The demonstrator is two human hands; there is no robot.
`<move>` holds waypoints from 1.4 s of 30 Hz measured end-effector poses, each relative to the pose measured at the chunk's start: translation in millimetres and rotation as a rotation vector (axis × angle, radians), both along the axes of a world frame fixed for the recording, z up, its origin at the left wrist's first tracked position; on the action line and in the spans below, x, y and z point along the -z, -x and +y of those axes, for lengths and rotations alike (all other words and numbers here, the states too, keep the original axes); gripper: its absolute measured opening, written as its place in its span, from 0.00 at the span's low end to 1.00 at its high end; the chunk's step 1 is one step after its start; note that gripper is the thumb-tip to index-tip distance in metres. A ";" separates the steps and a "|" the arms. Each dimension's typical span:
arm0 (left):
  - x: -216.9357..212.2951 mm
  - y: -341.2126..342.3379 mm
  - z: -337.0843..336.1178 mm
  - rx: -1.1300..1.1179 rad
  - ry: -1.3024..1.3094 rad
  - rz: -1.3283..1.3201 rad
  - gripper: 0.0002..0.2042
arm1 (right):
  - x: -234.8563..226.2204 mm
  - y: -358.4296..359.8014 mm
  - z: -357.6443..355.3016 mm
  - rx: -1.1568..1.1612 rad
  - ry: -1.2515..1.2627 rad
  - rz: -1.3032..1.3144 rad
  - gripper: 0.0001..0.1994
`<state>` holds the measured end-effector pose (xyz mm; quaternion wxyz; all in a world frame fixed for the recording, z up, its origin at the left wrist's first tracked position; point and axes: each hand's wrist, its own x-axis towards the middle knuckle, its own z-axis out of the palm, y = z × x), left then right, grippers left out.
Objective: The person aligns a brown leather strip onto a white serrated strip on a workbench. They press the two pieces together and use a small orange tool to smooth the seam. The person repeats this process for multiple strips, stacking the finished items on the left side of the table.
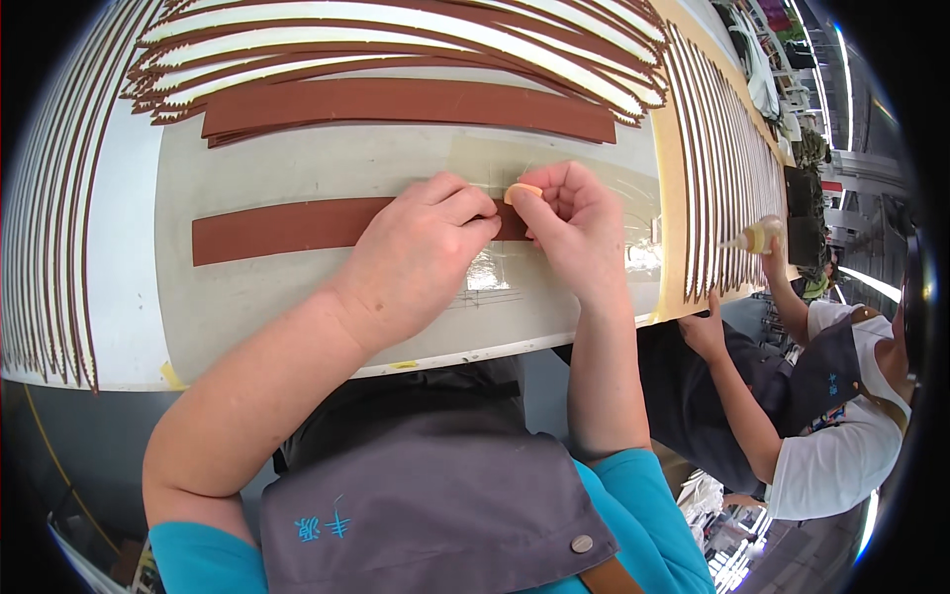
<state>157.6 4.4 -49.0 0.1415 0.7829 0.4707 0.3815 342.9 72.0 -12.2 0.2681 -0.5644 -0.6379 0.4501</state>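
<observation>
A long reddish-brown strip (282, 230), like leather, lies crosswise on the grey work sheet before me. My left hand (421, 252) rests over its middle, fingers curled and pressed together at the strip. Just right of it, my right hand (579, 228) is closed in a pinch above the strip's right end. A small pale-orange piece (522, 192) shows at its thumb and fingertip; whether it is held or worn as a finger cover I cannot tell. The two hands' fingertips are close together, and they hide much of the strip's right part.
Flat brown strips (406, 107) lie stacked beyond the hands, before a pile of toothed-end strips (396, 40). Rows of narrow strips line the left (59, 198) and right (717, 158). A co-worker's hand (775, 243) holds a small bottle (757, 236) at the right.
</observation>
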 end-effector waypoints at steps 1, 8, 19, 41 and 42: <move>0.3 0.1 -0.3 -0.002 0.003 0.001 0.14 | 1.0 -0.4 0.7 0.000 0.001 -0.010 0.07; 0.9 -0.5 -0.4 -0.011 0.001 -0.009 0.15 | 5.5 3.0 1.8 0.025 -0.024 -0.007 0.06; 1.0 -0.3 0.0 0.002 0.014 -0.011 0.14 | 2.6 0.1 1.7 0.069 0.031 0.162 0.04; -1.5 1.1 0.0 -0.004 0.047 -0.011 0.15 | -1.5 -0.6 -7.0 0.125 0.012 0.192 0.04; -1.8 1.3 0.4 0.002 0.050 -0.016 0.15 | -3.9 -2.5 -10.0 0.130 0.002 0.217 0.03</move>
